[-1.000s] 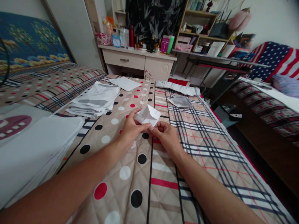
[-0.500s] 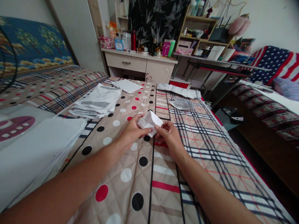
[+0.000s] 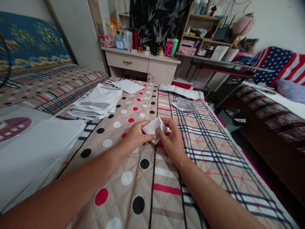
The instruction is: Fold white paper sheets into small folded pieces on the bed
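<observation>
Head view: hands [image 3: 136, 136] [image 3: 174, 141] clamped on folded paper [image 3: 151, 128] near its edges, open quilt [image 3: 130, 194] around.

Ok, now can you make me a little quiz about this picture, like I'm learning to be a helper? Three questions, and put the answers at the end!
1. What do the left hand and the right hand both hold?
2. What colour is the round clock on the dresser?
A) red
B) blue
C) green
3. True or false: the stack of printed papers lies to the left of both hands in the picture.

Key:
1. A piece of folded white paper.
2. B
3. True
</observation>
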{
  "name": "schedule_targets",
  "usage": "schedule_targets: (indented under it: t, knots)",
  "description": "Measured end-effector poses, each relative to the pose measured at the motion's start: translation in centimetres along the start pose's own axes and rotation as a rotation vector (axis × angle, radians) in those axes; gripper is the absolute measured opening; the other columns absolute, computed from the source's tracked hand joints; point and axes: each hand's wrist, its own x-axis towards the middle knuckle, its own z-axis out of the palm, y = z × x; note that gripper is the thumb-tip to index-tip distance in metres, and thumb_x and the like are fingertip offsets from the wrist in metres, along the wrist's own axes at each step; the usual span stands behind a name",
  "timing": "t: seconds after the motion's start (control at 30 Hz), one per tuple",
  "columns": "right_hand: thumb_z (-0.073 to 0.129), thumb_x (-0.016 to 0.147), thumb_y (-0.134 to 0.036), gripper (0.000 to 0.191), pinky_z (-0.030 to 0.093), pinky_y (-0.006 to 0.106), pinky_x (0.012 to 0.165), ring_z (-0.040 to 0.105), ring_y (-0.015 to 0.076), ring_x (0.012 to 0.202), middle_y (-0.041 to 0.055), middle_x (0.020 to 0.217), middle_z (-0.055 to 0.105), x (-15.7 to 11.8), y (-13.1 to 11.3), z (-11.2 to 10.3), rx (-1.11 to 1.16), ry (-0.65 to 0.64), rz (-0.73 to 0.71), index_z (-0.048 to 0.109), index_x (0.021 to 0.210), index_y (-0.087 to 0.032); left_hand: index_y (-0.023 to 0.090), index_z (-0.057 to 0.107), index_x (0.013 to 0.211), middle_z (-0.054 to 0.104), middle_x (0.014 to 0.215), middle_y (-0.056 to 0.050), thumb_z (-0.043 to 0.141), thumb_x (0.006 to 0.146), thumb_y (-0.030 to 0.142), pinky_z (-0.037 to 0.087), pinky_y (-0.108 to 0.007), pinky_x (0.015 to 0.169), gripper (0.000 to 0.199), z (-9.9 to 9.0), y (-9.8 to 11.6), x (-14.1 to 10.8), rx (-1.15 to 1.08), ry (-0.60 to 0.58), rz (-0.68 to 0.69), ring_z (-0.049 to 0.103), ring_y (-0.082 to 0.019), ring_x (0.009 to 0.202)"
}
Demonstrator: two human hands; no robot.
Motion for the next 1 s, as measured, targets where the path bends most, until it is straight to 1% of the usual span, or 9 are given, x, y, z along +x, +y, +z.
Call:
schedule_targets:
  t: [0.07,0.13,0.23,0.37,0.57,0.7,0.77,0.9,1.0]
  knots:
    - [0.058,0.083,-0.023,0.026,0.05,0.031,0.075,0.058,0.021,0.1,0.0072,0.107,0.063,-0.06,0.14,0.01,-0.024,0.005,0.007,0.057,0.109,-0.022,0.014,0.065,0.096,0.062,0.063,0.002,0.078,0.066,0.028,0.041,-0.018,0.04,0.036,-0.08,-0.13,0.06,-0.001,-0.019,-0.012,0.052,-0.008,0.046]
    - [0.057,0.084,-0.024,0.027,0.05,0.031,0.075,0.059,0.0209,0.098,0.0073,0.106,0.064,-0.12,0.22,0.03,-0.046,0.011,0.002,0.057,0.11,-0.022,0.013,0.066,0.09,0.063,0.064,0.001,0.079,0.067,0.035,0.042,-0.018,0.04,0.034,-0.15,-0.1,0.04,-0.016,-0.02,-0.02,0.051,-0.007,0.046]
    - [0.057,0.084,-0.025,0.028,0.049,0.03,0.073,0.059,0.0216,0.098,0.0079,0.106,0.064,-0.19,0.19,0.02,-0.091,0.018,-0.018,0.058,0.112,-0.021,0.014,0.066,0.089,0.065,0.067,-0.001,0.076,0.07,0.049,0.044,-0.017,0.042,0.041,-0.17,0.24,-0.12,-0.063,-0.044,-0.045,0.055,-0.009,0.049]
    - [0.053,0.088,-0.03,0.024,0.046,0.027,0.068,0.059,0.0204,0.093,0.0074,0.104,0.065,-0.27,-0.19,-0.13,-0.134,0.019,-0.014,0.059,0.11,-0.021,0.013,0.064,0.081,0.066,0.066,-0.004,0.059,0.077,0.067,0.047,-0.02,0.043,0.055,-0.07,0.43,-0.23,-0.169,-0.043,-0.096,0.06,-0.012,0.052]
    - [0.039,0.097,-0.037,0.031,0.04,0.026,0.063,0.059,0.017,0.077,0.0039,0.085,0.066,-0.22,-0.75,-0.43,-0.193,0.077,0.033,0.063,0.094,-0.019,0.014,0.061,0.075,0.064,0.063,-0.003,0.056,0.08,0.065,0.045,-0.019,0.041,0.052,0.15,-0.26,-0.08,-0.105,-0.027,-0.052,0.059,-0.011,0.049]
    - [0.048,0.093,-0.037,0.022,0.043,0.027,0.067,0.062,0.0173,0.08,0.0036,0.094,0.068,-0.16,-0.57,-0.34,-0.159,0.095,0.005,0.06,0.103,-0.021,0.014,0.063,0.079,0.065,0.064,-0.003,0.056,0.08,0.064,0.044,-0.019,0.041,0.051,0.2,-0.36,-0.12,-0.089,-0.029,-0.036,0.059,-0.011,0.049]
    - [0.052,0.09,-0.034,0.019,0.043,0.026,0.062,0.063,0.0161,0.073,0.0022,0.091,0.068,-0.18,-0.37,-0.21,-0.149,0.124,0.005,0.056,0.104,-0.023,0.013,0.063,0.078,0.065,0.064,-0.003,0.056,0.079,0.065,0.043,-0.019,0.04,0.052,0.24,-0.32,-0.14,-0.079,-0.01,-0.034,0.058,-0.012,0.049]
    - [0.052,0.088,-0.031,0.008,0.033,0.023,0.049,0.05,0.0116,0.051,-0.004,0.067,0.059,-0.23,-0.19,-0.04,-0.12,0.156,0.031,0.052,0.09,-0.023,0.012,0.064,0.078,0.065,0.064,-0.004,0.056,0.078,0.064,0.042,-0.019,0.04,0.052,0.3,-0.29,-0.11,-0.07,-0.003,-0.034,0.056,-0.011,0.047]
    - [0.052,0.087,-0.029,0.007,0.031,0.023,0.046,0.046,0.0104,0.048,-0.0049,0.062,0.054,-0.27,-0.3,0.01,-0.062,0.183,0.028,0.05,0.084,-0.023,0.013,0.064,0.077,0.064,0.063,-0.004,0.058,0.076,0.064,0.042,-0.019,0.04,0.052,0.25,-0.13,-0.07,-0.079,-0.019,-0.048,0.057,-0.011,0.049]
